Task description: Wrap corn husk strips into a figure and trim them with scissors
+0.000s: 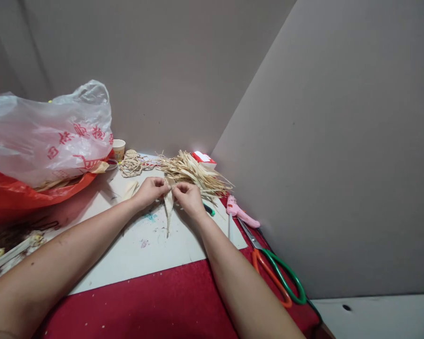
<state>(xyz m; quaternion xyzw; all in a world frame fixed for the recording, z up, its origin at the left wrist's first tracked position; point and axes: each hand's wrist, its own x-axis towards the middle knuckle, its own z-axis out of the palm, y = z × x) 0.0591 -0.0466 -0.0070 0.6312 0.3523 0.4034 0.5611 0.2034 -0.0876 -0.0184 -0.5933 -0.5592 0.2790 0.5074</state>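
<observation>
A pale strip of dried husk [168, 207] hangs between my two hands, its narrow tail pointing down toward me over the white board [134, 254]. My left hand [152, 190] pinches it from the left near its upper part. From the right, my right hand [190, 197] pinches it too, fingertips close to those of the left. Just beyond the hands lies a bundle of dry straw-like strips [194, 172]. A small pale husk piece [130, 189] rests on the board beside my left wrist.
Left stand plastic bags [49, 136], a paper cup [118, 149] and coiled cord [130, 164]. On the right are a green-and-black cutter [209, 210], a pink glue gun [242, 214] and scissors with orange and green handles [279, 273]. Grey walls [321, 141] close in behind and right.
</observation>
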